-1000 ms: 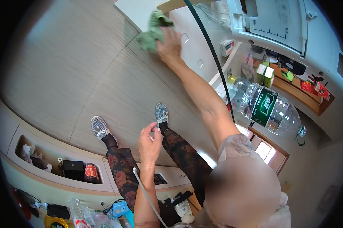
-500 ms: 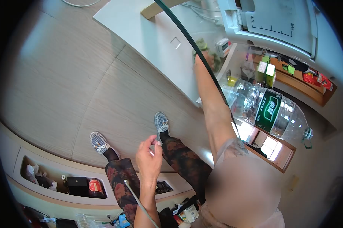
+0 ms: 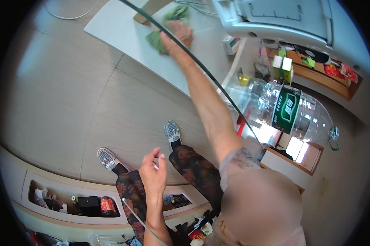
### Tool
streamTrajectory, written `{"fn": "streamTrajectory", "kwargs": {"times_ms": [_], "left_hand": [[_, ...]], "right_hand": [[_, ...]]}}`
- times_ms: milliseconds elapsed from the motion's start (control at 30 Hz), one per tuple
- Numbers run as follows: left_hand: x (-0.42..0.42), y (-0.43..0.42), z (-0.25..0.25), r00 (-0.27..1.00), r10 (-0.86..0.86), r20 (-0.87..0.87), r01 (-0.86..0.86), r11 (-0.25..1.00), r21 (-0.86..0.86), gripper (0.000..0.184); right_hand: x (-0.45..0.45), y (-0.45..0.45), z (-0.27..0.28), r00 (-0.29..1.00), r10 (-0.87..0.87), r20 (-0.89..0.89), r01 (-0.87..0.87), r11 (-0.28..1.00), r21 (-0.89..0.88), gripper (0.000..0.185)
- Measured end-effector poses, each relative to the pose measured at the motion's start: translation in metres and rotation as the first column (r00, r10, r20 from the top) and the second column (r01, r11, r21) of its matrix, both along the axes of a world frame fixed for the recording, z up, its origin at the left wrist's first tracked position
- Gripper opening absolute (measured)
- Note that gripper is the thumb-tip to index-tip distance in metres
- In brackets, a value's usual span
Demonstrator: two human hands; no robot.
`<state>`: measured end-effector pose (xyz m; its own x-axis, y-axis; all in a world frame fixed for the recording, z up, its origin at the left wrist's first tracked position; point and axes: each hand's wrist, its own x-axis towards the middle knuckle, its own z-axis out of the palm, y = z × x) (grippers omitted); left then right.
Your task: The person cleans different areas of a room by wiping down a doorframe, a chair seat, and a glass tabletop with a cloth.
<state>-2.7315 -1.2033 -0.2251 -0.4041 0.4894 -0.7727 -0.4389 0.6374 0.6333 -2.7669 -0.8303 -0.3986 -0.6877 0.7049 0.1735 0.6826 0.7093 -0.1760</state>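
Note:
My right hand (image 3: 177,37) is closed on a green cloth (image 3: 155,42) and presses it on a white surface (image 3: 127,37), seen partly through a glass pane with a dark edge (image 3: 201,65). The cloth shows on both sides of the hand. My left hand (image 3: 153,174) hangs above my legs with loosely curled fingers, the thumb apart from them. A small pale spot shows between thumb and fingers, too small to identify. A wooden block (image 3: 152,11) stands on the white surface beyond the cloth.
A large clear bottle with a green label (image 3: 286,108) lies at the right, below a white appliance (image 3: 275,20). A small box (image 3: 230,44) is near the cloth. Lower left, a cabinet niche (image 3: 35,205) holds a black box and a jar. A cable (image 3: 72,18) lies on the floor.
My right hand with the cloth went from the white surface's near left part to the right, by the small box, then back left. My left hand has shifted slightly down and left.

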Motion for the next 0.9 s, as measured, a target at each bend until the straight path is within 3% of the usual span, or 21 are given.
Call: {"fn": "streamTrajectory", "kwargs": {"times_ms": [67,133,200,333,367,400,467,500,567,633,700,733,800,900], "left_hand": [[0.0,-0.004,0.0,0.999,-0.031,0.035,0.032,0.999,-0.028,0.028],[0.012,-0.013,-0.012,0.998,-0.007,-0.063,0.008,1.0,0.007,0.029],[0.014,-0.017,-0.016,0.997,-0.01,-0.073,0.008,1.0,-0.027,0.029],[0.026,-0.032,-0.026,1.0,-0.004,-0.022,0.003,0.998,-0.063,0.032],[0.029,-0.035,-0.023,1.0,-0.005,0.03,0.007,0.997,-0.076,0.033],[0.037,-0.044,-0.022,0.999,-0.048,0.022,0.049,0.997,-0.064,0.033],[0.057,-0.071,-0.033,0.993,-0.118,-0.013,0.117,0.992,-0.045,0.032],[0.076,-0.091,-0.047,0.983,0.001,0.183,0.019,0.994,-0.108,0.031],[0.067,-0.107,-0.02,0.903,0.23,0.364,-0.173,0.968,-0.182,0.032],[0.056,-0.124,0.0,0.797,0.418,0.435,-0.341,0.907,-0.246,0.034],[0.028,-0.132,0.043,0.772,0.512,0.377,-0.465,0.859,-0.214,0.035],[0.016,-0.139,0.055,0.718,0.574,0.394,-0.546,0.815,-0.194,0.036],[-0.011,-0.149,0.084,0.627,0.66,0.415,-0.649,0.736,-0.19,0.038],[-0.033,-0.175,0.121,0.59,0.702,0.399,-0.718,0.682,-0.139,0.04]], "right_hand": [[0.018,-0.049,0.008,1.0,0.018,0.01,-0.018,0.999,-0.042,0.048],[0.05,-0.086,0.012,0.998,0.051,-0.031,-0.052,0.997,-0.051,0.044],[0.083,-0.115,0.025,0.999,-0.031,0.025,0.035,0.991,-0.132,0.04],[0.166,-0.163,0.062,0.953,-0.114,0.282,0.202,0.931,-0.304,0.044],[0.201,-0.177,0.056,0.917,-0.097,0.387,0.271,0.863,-0.426,0.046],[0.228,-0.193,0.056,0.875,-0.06,0.48,0.343,0.776,-0.529,0.047],[0.235,-0.219,0.098,0.819,-0.059,0.57,0.523,0.485,-0.701,0.046],[0.24,-0.229,0.11,0.849,-0.173,0.5,0.528,0.229,-0.817,0.047],[0.254,-0.264,0.124,0.789,-0.423,0.446,0.328,-0.325,-0.887,0.052],[0.233,-0.279,0.172,0.76,-0.48,0.439,0.122,-0.557,-0.821,0.055],[0.219,-0.294,0.198,0.727,-0.517,0.453,-0.126,-0.748,-0.652,0.057],[0.204,-0.294,0.22,0.719,-0.498,0.485,-0.17,-0.803,-0.572,0.057],[0.175,-0.3,0.242,0.674,-0.514,0.531,-0.228,-0.828,-0.512,0.059],[0.136,-0.302,0.293,0.701,-0.54,0.466,-0.353,-0.831,-0.431,0.059]]}}
